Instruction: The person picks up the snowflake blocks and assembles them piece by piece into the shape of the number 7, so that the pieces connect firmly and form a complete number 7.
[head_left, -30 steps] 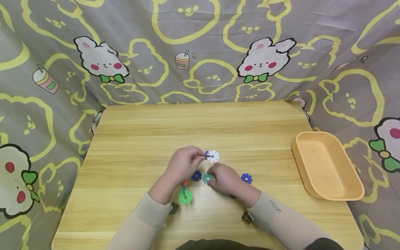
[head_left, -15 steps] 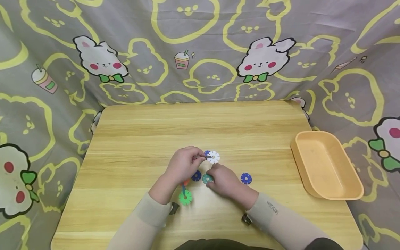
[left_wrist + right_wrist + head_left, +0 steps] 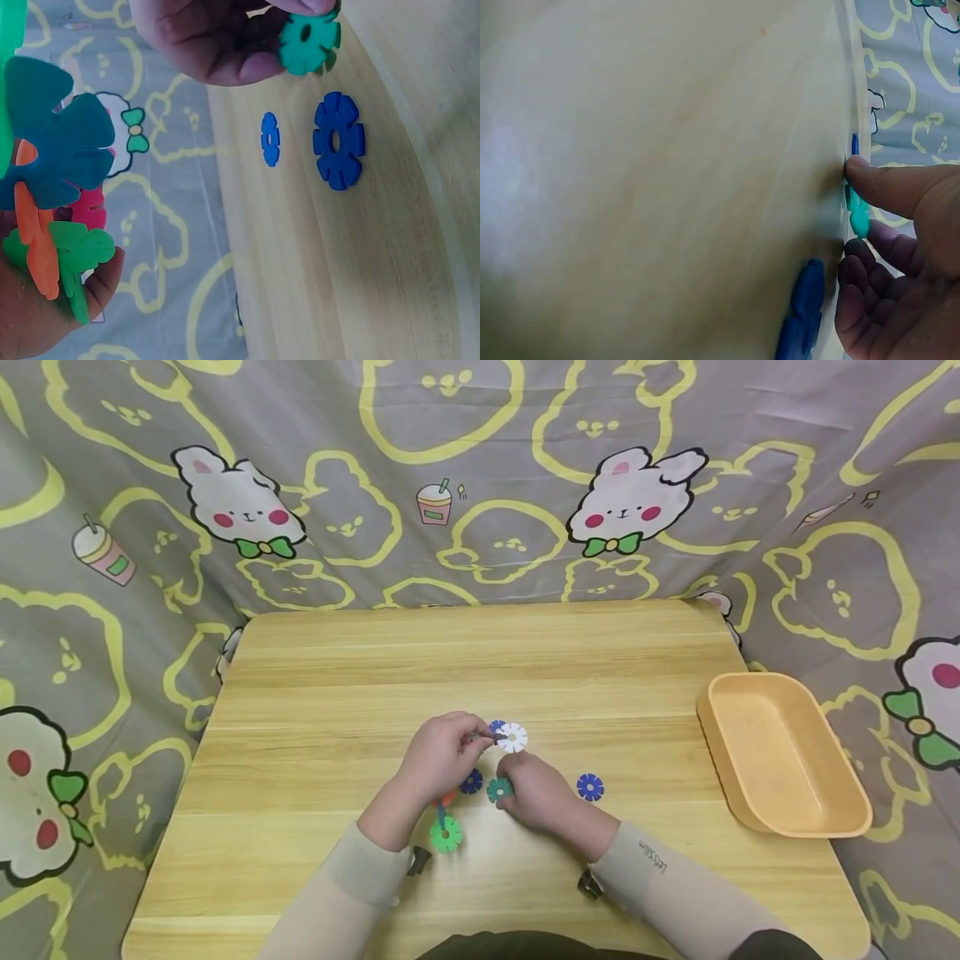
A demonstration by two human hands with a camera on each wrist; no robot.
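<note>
My left hand pinches a chain of joined flower-shaped snowflake discs. A white disc and a blue disc stand out past its fingertips, while an orange disc, a teal-blue disc and a bright green disc show on the nearer side. My right hand pinches a blue-green disc at its edge between thumb and fingers, close to the table. Just left of that disc lies a loose blue disc. The fingers of my left hand partly hide the chain's middle.
Another blue disc lies on the wooden table, right of my right hand. A deep yellow-orange basin stands at the table's right side. Patterned grey curtain encloses the back and sides.
My right hand has shifted slightly left and its fingers have settled on the blue-green disc. A dark blue piece beside the right wrist has gone out of sight. My left hand stays nearly still.
</note>
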